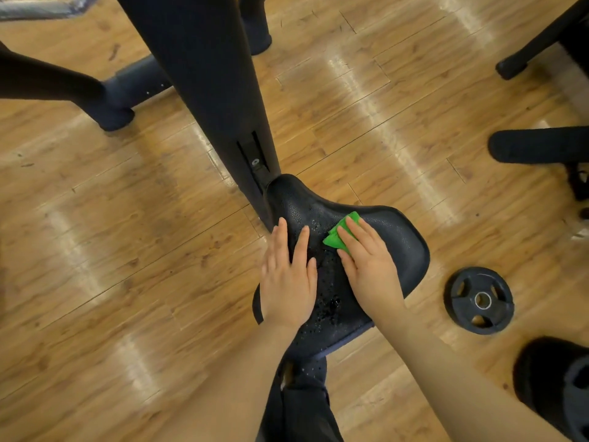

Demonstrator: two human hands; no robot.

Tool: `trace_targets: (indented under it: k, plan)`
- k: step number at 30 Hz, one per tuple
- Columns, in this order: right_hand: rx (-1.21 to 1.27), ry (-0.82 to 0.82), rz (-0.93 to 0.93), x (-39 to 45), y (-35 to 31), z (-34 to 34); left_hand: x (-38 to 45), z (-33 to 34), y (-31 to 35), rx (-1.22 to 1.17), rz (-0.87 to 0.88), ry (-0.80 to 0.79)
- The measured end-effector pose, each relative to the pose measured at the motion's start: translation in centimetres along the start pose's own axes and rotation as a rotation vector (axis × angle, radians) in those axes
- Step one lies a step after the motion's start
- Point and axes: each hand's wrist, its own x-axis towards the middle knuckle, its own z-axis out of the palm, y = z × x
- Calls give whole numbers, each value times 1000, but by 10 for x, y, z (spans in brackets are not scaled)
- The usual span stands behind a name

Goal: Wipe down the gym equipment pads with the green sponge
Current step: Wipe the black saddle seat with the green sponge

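A black textured seat pad (401, 244) of a gym machine fills the middle of the view, speckled with water drops down its centre. My left hand (288, 279) lies flat on the pad's left side, fingers straight. My right hand (369, 266) presses the green sponge (342, 232) onto the pad with straight fingers. Most of the sponge is hidden under those fingers; only its far and left edges show.
A dark slanted machine frame (207, 74) rises from the seat's front toward the top. Black machine feet (116, 118) stand on the wooden floor at left. A weight plate (479, 300) lies right of the seat. More dark equipment (541, 145) lines the right edge.
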Motion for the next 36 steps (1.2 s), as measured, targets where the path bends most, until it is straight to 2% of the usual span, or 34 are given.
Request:
trace_targets:
  k: [6,13,15,20,24,28,36]
  plan:
    - [-27,-58,-62,5,7,-3,-1,3,-1,-6,-11,2]
    - [71,-168,-177,50,12,-12,-1,-1,3,-58,-47,45]
    - [104,-187,-226,70,7,-9,-2,-1,6,-46,-121,68]
    - [135,-225,-367,100,-10,-2,-15,5,27,-66,-432,135]
    - [155,-272,-468,121,-24,3,-15,9,32,-46,-484,147]
    - [121,-389,-542,135,-25,19,-18,13,33,-34,-508,165]
    - [199,-321,-450,113,-12,17,-19,11,33,-53,-503,183]
